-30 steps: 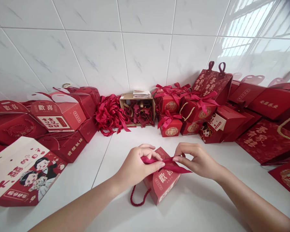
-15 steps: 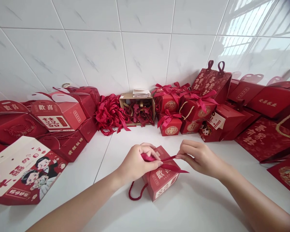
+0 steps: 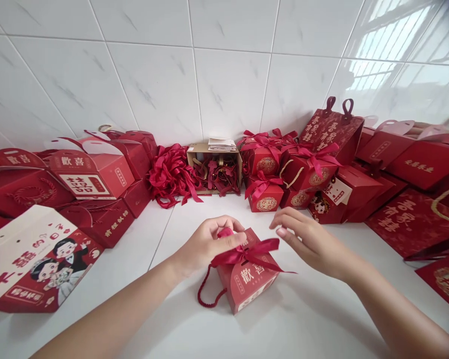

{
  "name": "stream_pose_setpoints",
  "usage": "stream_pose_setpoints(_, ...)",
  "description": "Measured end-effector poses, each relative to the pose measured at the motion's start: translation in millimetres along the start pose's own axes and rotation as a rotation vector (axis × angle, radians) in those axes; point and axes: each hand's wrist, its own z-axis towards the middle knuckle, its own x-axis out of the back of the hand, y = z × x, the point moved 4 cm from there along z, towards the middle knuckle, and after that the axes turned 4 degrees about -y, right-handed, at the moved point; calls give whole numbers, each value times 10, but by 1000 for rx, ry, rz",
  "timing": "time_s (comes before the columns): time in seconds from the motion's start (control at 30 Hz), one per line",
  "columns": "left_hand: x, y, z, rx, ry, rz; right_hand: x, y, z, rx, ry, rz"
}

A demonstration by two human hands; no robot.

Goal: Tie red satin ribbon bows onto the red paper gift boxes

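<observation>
A small red gift box with white lettering rests on the table in front of me. Across its top lies a dark pink ribbon, tied in a bow with one loop and a tail reaching past the box's right side. My left hand is closed on the ribbon's left loop, thumb lying over it. To the right of the box, my right hand hovers with fingers apart and nothing in it. A red cord handle hangs from the box's left side onto the table.
A heap of pink ribbons and a cardboard box of scraps stand by the tiled wall. Several bow-tied boxes are stacked right of them. More red boxes line the left, including one with a cartoon couple, and the far right.
My right hand has let go of the ribbon end and its fingers have spread. The bow's right loop now shows above the box. My left hand still grips the ribbon.
</observation>
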Motion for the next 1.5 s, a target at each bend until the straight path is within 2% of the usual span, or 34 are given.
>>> stream_pose_setpoints(0.1, 34, 29, 22, 63, -50, -74, 113, -82, 89, -29, 96, 87)
stream_pose_setpoints(0.17, 46, 30, 38, 87, -59, -113, 139, -194, 172, -5, 110, 111)
stream_pose_setpoints(0.3, 79, -18, 80, 80, -36, -161, 25, -451, 326, 15, -82, 31)
stream_pose_setpoints(0.37, 122, -91, 122, 50, -26, -166, -54, -527, 358, -1, -185, -59)
stream_pose_setpoints(0.43, 208, -201, 185, -28, 16, -172, -104, -561, 365, -8, -228, -145)
stream_pose_setpoints(0.5, 326, -351, 259, -101, 81, -188, -125, -569, 360, -16, -227, -192)
stream_pose_setpoints(0.67, 560, -717, 387, -79, 193, -235, -160, -583, 345, -25, -227, -189)
stream_pose_setpoints(0.83, 561, -767, 361, -86, 194, -209, -223, -559, 310, -65, -196, -128)
stream_pose_setpoints(0.93, 522, -762, 336, -96, 170, -170, -168, -492, 307, -78, -136, -88)
stream_pose_setpoints(1.0, 512, -774, 333, -100, 163, -156, -35, -430, 335, -83, -83, -73)
stream_pose_setpoints(1.13, 521, -822, 343, -98, 188, -133, 444, -263, 487, -108, 44, -60)
stream_pose_setpoints(1.23, 524, -830, 342, -91, 199, -114, 851, -67, 699, -165, 208, -208)
stream_pose_setpoints(1.3, 521, -813, 329, -88, 201, -105, 1038, 106, 871, -221, 334, -314)
stream_pose_setpoints(1.4, 514, -780, 298, -85, 201, -91, 1120, 377, 1082, -315, 517, -400)
stream_pose_setpoints(1.5, 507, -769, 277, -84, 204, -70, 1004, 520, 1127, -330, 635, -445)
